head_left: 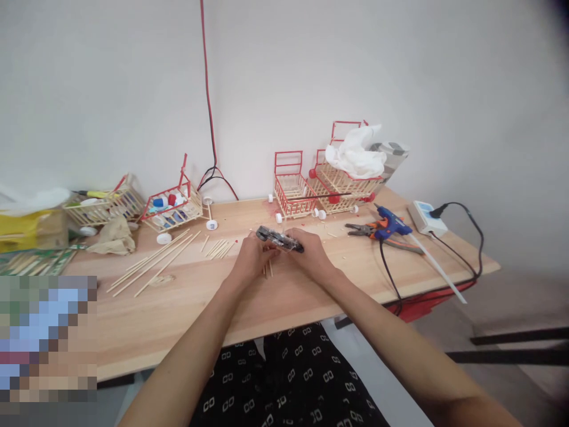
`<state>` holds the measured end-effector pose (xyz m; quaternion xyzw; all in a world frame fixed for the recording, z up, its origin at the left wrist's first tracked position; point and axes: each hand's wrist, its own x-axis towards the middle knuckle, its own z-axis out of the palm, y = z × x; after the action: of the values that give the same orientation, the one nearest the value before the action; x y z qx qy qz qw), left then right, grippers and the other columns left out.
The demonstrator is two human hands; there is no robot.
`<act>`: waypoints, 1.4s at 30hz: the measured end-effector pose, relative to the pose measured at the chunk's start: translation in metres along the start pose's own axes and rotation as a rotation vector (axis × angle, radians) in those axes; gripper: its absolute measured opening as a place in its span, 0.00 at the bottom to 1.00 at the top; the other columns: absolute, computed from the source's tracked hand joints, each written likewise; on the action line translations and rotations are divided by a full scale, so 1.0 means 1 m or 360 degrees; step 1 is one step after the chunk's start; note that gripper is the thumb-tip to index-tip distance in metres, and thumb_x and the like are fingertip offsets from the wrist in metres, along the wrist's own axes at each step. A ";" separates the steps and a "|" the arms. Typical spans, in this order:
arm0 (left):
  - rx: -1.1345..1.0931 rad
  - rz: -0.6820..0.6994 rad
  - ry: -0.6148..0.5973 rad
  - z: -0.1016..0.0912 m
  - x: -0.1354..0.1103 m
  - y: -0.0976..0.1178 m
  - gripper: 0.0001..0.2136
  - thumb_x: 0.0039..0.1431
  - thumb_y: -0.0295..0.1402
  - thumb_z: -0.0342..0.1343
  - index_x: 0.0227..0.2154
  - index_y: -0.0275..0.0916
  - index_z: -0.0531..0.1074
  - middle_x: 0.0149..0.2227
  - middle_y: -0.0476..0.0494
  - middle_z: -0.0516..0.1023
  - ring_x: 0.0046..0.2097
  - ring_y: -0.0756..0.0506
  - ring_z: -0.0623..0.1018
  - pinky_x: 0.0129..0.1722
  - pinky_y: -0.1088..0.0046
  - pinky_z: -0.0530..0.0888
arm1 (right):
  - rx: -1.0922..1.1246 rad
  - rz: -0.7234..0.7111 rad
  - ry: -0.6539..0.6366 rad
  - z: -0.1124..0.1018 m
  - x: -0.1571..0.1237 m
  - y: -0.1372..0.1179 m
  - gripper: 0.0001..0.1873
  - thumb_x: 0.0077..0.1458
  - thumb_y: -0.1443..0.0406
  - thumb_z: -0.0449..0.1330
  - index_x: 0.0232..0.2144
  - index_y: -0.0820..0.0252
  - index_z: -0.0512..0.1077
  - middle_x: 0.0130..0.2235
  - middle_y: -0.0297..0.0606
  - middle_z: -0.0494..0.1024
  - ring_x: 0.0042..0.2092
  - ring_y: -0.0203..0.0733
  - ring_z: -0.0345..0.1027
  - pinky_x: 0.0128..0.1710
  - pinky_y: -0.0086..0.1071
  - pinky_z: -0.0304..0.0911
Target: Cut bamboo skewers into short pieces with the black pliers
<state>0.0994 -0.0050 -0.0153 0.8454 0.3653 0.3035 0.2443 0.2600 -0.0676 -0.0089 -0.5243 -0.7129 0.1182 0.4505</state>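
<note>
Both my hands are over the middle of the wooden table (249,302), close together. Between them is a dark, elongated object (280,239) with shiny, clear-looking patches; its exact kind I cannot make out. My left hand (252,260) is closed at its left end, and my right hand (313,254) is closed around its right end, with some fingers hidden. Just below the hands, short wooden sticks (268,270) show on the table. To the left lie a row of short cut sticks (219,249) and several longer sticks (155,264).
Small stick-built carts with red handles (293,190) stand along the wall, one topped by a white plastic bag (355,153). At right lie a blue glue gun (393,224), pliers (362,229) and a power strip (427,217) with black cables. Crumpled brown paper (113,237) rests at left.
</note>
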 end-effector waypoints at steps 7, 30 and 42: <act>-0.0080 0.0028 0.0023 0.002 -0.001 -0.001 0.03 0.47 0.26 0.58 0.22 0.38 0.75 0.26 0.48 0.76 0.32 0.45 0.74 0.34 0.71 0.69 | 0.0023 0.0003 0.0008 0.000 0.000 -0.002 0.04 0.51 0.69 0.55 0.29 0.59 0.70 0.29 0.34 0.73 0.32 0.39 0.66 0.32 0.28 0.57; -0.0955 -0.0097 -0.0162 -0.033 -0.007 0.018 0.14 0.49 0.34 0.60 0.39 0.36 0.70 0.39 0.40 0.78 0.43 0.44 0.77 0.42 0.70 0.71 | 0.0827 0.0742 -0.0014 -0.026 0.036 -0.007 0.18 0.40 0.54 0.66 0.23 0.63 0.70 0.23 0.36 0.74 0.22 0.34 0.64 0.21 0.27 0.60; -0.0179 0.0365 0.0199 -0.030 -0.010 0.024 0.04 0.52 0.35 0.60 0.27 0.42 0.77 0.32 0.44 0.76 0.39 0.45 0.74 0.40 0.69 0.68 | 0.1132 0.0880 -0.0164 -0.036 0.041 -0.034 0.19 0.36 0.56 0.70 0.22 0.64 0.68 0.21 0.32 0.72 0.22 0.32 0.65 0.19 0.25 0.61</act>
<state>0.0843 -0.0219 0.0170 0.8460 0.2634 0.4016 0.2317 0.2644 -0.0581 0.0542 -0.5011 -0.4824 0.4976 0.5182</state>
